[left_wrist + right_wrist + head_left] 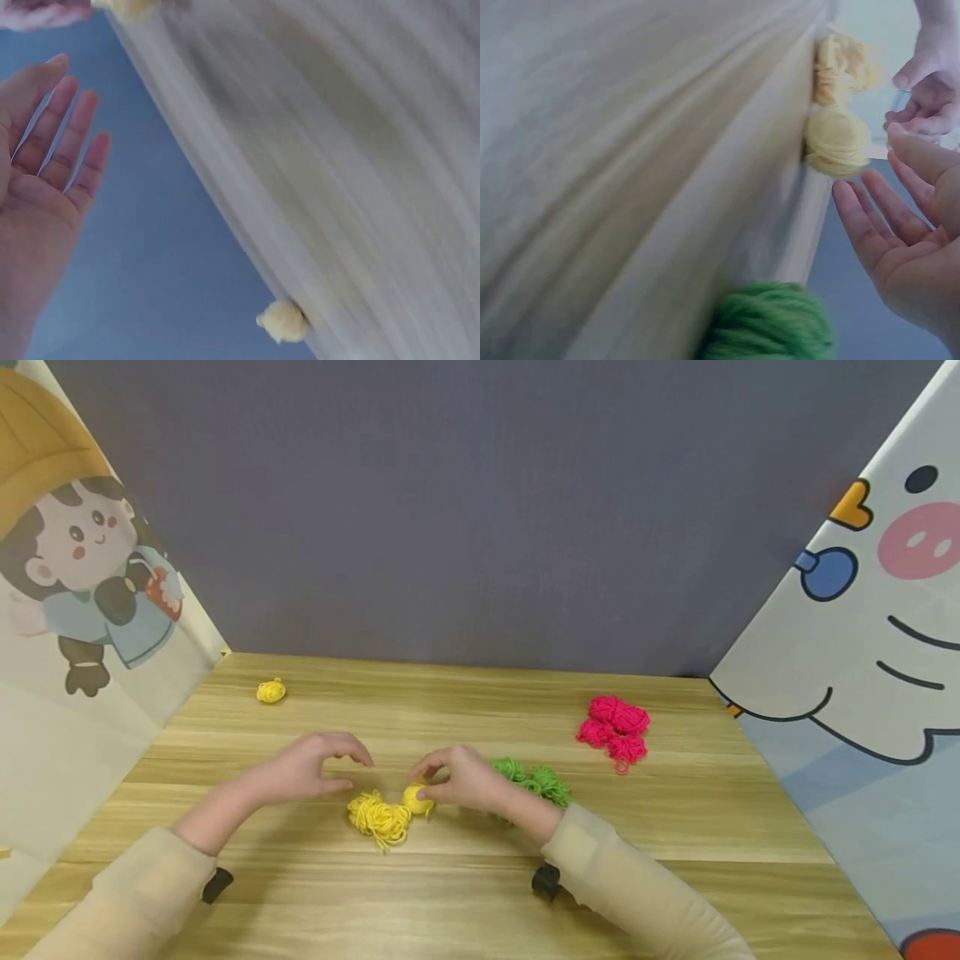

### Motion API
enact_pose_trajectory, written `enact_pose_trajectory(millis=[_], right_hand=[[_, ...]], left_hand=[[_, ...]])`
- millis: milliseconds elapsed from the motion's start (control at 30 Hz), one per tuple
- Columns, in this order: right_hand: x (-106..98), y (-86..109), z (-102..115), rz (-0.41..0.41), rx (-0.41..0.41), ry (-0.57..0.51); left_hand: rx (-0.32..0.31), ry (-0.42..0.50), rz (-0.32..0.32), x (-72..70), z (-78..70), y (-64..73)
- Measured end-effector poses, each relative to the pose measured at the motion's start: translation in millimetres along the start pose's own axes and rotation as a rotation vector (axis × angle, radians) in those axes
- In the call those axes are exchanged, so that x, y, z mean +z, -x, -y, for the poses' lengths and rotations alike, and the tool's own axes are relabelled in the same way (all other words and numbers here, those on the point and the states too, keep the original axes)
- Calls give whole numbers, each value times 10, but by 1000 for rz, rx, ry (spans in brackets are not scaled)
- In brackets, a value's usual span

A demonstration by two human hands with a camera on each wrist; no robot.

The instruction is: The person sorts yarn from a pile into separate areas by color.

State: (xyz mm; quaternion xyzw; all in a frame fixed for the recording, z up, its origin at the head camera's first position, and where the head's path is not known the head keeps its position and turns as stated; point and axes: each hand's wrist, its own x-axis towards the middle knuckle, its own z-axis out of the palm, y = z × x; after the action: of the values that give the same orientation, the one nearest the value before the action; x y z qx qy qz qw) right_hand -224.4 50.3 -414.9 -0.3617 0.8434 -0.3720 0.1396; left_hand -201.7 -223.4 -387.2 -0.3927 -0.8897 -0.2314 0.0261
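Note:
A wound yellow yarn ball [416,802] [838,141] lies on the wooden table, touching a looser tangle of yellow yarn [378,820] [846,67] on its left. My right hand [467,781] [911,240] is at the ball's right side, its fingertips right at the ball and not curled round it. In the head view the thumb overlaps the ball. My left hand [303,768] [45,172] hovers beyond and left of the tangle, fingers loosely bent, nothing in it.
Green yarn bundles [551,785] [769,326] sit behind the right wrist, partly hidden by it. Pink yarn bundles [615,722] are grouped at the back right. One small yellow ball [271,691] [285,322] lies at the back left. A grey wall [465,527] borders the table's far edge.

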Motion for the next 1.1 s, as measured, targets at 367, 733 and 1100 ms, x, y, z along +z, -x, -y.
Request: enact_pose_trajectory(millis=[367, 733, 1100], right_hand=[[19, 102, 203, -18, 6, -110], [262, 213, 383, -162, -46, 25], [455, 226, 428, -196, -80, 141]], left_hand=[[-151, -64, -181, -277, 247, 94], [-339, -73, -311, -456, 579, 152], [-459, -84, -403, -483, 864, 179]])
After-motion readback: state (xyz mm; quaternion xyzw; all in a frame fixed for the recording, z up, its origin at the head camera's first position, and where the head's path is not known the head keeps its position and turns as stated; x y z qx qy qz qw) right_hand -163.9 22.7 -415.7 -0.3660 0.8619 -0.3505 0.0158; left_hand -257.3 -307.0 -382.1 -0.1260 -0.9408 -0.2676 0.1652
